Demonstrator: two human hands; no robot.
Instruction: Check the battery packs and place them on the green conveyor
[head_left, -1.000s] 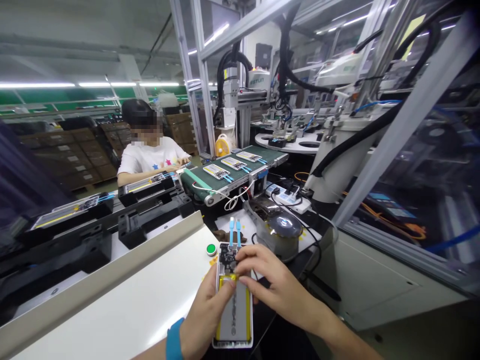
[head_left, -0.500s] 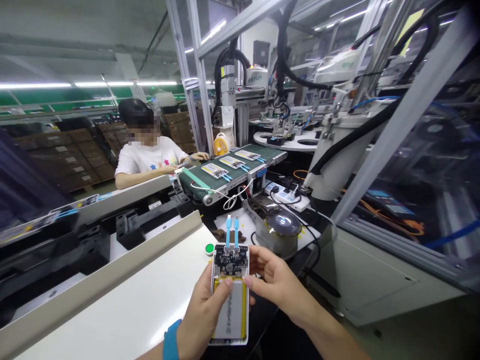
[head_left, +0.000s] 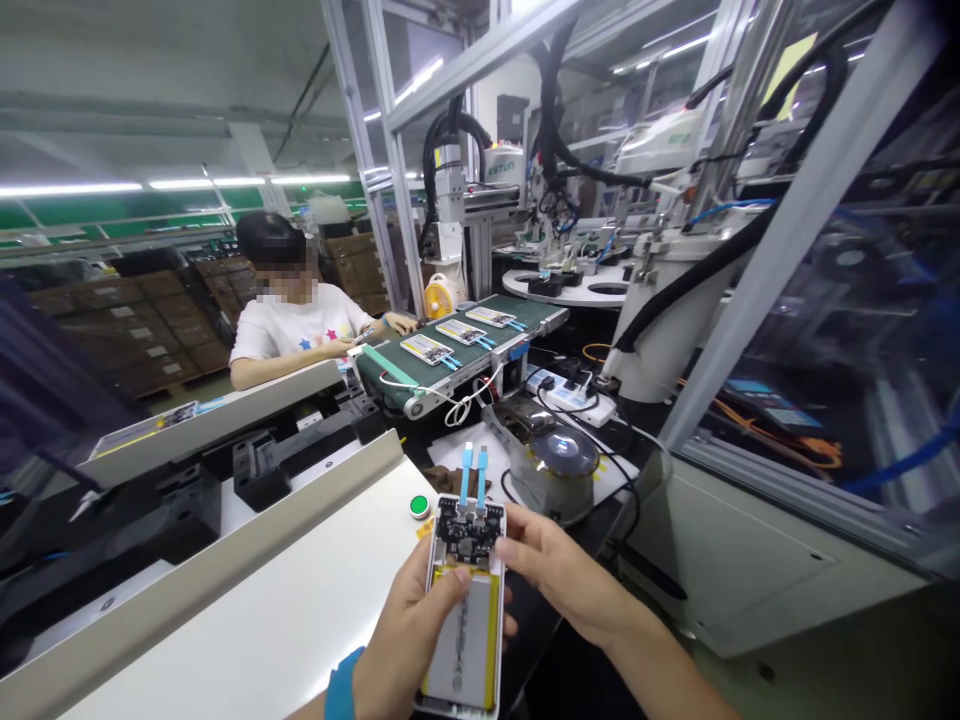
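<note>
An opened power bank lies face up in my hands, its silver battery and dark circuit board bare in a white shell. Two short blue cables stick out from its far end. My left hand wraps the left side, thumb pressed on the battery's upper part. On the right edge, by the circuit board, my right hand grips with thumb on top and fingers partly hidden behind the shell. A blue band is on my left wrist.
Three similar power banks lie on a green conveyor belt ahead. A co-worker sits at its far left. Left of me is a white work surface with a green button. A metal machine frame stands at right.
The power bank has shifted slightly right and down in view with both hands. My right thumb has moved up along its edge. On the left track, the power banks have moved.
</note>
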